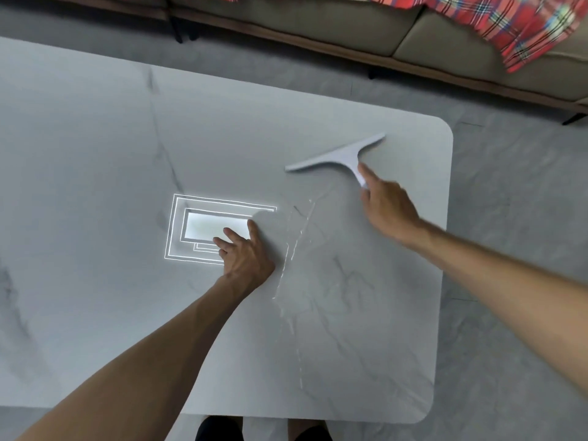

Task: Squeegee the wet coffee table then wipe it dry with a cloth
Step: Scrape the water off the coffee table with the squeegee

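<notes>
Coffee table, right hand gripping squeegee, left hand resting

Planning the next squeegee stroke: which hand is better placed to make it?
Right. The right hand is on the squeegee handle, beside the water streak; the left hand rests on the table, apart from it.

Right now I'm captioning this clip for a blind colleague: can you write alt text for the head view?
A person's right hand holds a white squeegee by its handle on a grey coffee table, while the left hand rests flat beside a streak of water. A sofa with a red plaid blanket stands beyond.
</notes>
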A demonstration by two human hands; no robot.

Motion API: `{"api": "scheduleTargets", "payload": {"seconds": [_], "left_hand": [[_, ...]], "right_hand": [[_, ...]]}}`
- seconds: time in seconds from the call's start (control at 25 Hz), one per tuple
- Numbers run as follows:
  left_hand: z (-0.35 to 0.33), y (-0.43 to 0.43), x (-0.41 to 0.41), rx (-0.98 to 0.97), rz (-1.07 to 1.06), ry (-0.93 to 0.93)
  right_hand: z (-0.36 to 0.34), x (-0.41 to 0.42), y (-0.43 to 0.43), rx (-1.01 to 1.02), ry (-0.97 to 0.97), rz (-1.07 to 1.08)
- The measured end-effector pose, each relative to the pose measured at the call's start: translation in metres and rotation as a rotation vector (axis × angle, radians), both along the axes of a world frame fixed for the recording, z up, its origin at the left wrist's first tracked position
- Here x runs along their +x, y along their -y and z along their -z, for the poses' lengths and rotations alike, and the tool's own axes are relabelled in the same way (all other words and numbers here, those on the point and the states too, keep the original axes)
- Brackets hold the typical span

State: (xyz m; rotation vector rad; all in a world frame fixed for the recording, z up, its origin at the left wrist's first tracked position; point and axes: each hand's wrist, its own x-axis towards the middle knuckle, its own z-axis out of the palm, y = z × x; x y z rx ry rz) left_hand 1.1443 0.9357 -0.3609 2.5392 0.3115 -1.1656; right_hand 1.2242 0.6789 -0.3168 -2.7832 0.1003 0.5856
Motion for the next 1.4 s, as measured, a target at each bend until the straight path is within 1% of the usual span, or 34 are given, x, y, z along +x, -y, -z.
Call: {"api": "scheduleTargets", "payload": {"seconds": [0.12, 0.24, 0.28, 0.4, 0.44, 0.52, 0.6, 0.64, 0.68, 0.76, 0.8, 0.88, 1.0, 1.08, 1.12, 1.2, 1.32, 1.4], "left_hand": [[-0.003, 0.002, 0.004, 0.004, -0.004, -0.029], [-0.006, 0.002, 0.008, 0.012, -0.004, -0.042], [-0.007, 0.002, 0.009, 0.012, -0.004, -0.045], [-0.006, 0.002, 0.010, 0.005, 0.006, -0.054], [-0.006, 0.002, 0.010, 0.003, 0.006, -0.058], [-0.006, 0.001, 0.010, 0.010, 0.016, -0.060], [-0.005, 0.001, 0.008, 0.019, 0.025, -0.056], [-0.005, 0.002, 0.008, 0.025, 0.031, -0.051], [-0.005, 0.003, 0.007, 0.031, 0.037, -0.047], [-0.006, 0.004, 0.006, 0.036, 0.039, -0.047], [-0.008, 0.005, 0.006, 0.038, 0.035, -0.050], [-0.012, 0.008, 0.006, 0.044, 0.027, -0.048], [-0.018, 0.013, 0.003, 0.048, 0.031, 0.010], [-0.021, 0.015, -0.002, 0.043, -0.003, 0.099], [-0.022, 0.016, -0.006, 0.041, -0.019, 0.148], [-0.021, 0.024, -0.012, 0.029, -0.009, 0.193], [-0.015, 0.040, -0.010, 0.012, -0.027, 0.129], [-0.007, 0.044, -0.003, 0.019, -0.001, 0.056]], "right_hand": [[-0.016, -0.075, 0.018, -0.016, -0.093, -0.103], [-0.044, -0.105, 0.031, -0.026, -0.220, -0.100], [-0.051, -0.099, 0.034, -0.016, -0.220, -0.075], [-0.053, -0.040, 0.042, -0.042, -0.077, 0.014], [-0.051, -0.012, 0.042, -0.038, -0.061, 0.081], [-0.043, 0.038, 0.040, 0.030, -0.066, 0.278], [-0.032, 0.065, 0.042, 0.072, -0.094, 0.449], [-0.026, 0.067, 0.043, 0.057, -0.106, 0.473], [-0.020, 0.061, 0.043, 0.029, -0.111, 0.460], [-0.012, 0.028, 0.045, -0.035, -0.089, 0.348], [-0.011, 0.004, 0.046, -0.051, -0.077, 0.292], [-0.015, -0.052, 0.048, -0.035, -0.082, 0.257], [-0.038, -0.123, 0.050, -0.034, -0.178, 0.183], [-0.054, -0.129, 0.056, -0.011, -0.230, 0.160], [-0.056, -0.116, 0.062, -0.017, -0.201, 0.147], [-0.049, -0.065, 0.075, -0.071, -0.070, 0.132], [-0.032, 0.035, 0.090, -0.103, 0.013, 0.200], [-0.020, 0.078, 0.100, -0.082, 0.023, 0.325]]}}
